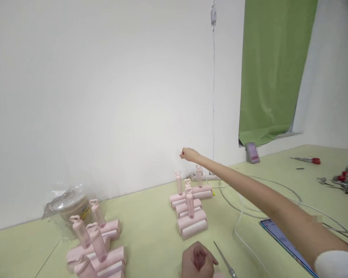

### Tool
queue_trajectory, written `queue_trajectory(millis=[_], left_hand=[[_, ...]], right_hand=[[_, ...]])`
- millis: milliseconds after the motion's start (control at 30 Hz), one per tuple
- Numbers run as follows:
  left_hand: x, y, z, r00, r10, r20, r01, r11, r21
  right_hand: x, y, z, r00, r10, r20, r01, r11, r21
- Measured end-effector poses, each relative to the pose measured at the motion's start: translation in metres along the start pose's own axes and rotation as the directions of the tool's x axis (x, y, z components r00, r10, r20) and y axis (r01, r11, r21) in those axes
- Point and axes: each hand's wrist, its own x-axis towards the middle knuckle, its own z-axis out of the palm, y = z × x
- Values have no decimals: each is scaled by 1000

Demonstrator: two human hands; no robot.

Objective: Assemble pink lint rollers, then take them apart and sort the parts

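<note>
My right arm stretches in from the right, and my right hand (190, 155) hangs in front of the white wall with its fingers pinched together. What they hold, if anything, is too small to name. Below it, small pink bottles (190, 204) with loop-shaped tops stand among pink-and-white roll-shaped pieces (193, 224). My left hand (197, 260) is closed at the bottom edge; its contents cannot be made out. Just right of it lies a slender pointed metal tool (225, 259). More pink bottles (98, 243) stand with similar pink pieces (116, 260) at the lower left.
A clear plastic bag around a round container (72, 206) sits by the wall. A power strip (204, 177) and loose cables (240, 210) lie behind. A phone (287, 245) lies under my right forearm. Red-handled pliers (307, 160) and red-and-metal parts (346, 180) are at far right.
</note>
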Motion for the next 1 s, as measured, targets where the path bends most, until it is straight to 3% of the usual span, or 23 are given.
queue_trajectory(millis=[133,267,300,400,500,667,900,1000], left_hand=[[-3,8,9,998,32,-46,-34,999,-35],[-4,10,12,997,45,-57,-48,997,-52],[-4,9,12,997,43,-56,-46,997,-56],[-2,8,12,998,31,-60,-34,998,-48],[-4,10,11,997,28,-69,-31,999,-35],[-10,17,9,997,36,-64,-38,999,-16],[-11,21,13,993,76,-86,-77,997,-12],[-12,21,9,996,75,-43,-76,997,-10]], right_hand=[[-71,-6,-3,997,-82,-11,82,960,269],[-173,-11,36,981,-187,41,148,876,459],[-194,-11,49,973,-223,58,149,800,582],[-234,-9,80,966,-254,54,147,707,692],[-244,-6,93,973,-233,10,157,685,711],[-241,0,94,955,-295,26,167,608,777],[-238,-10,90,977,-210,36,131,722,679],[-241,-13,98,979,-195,53,101,700,707]])
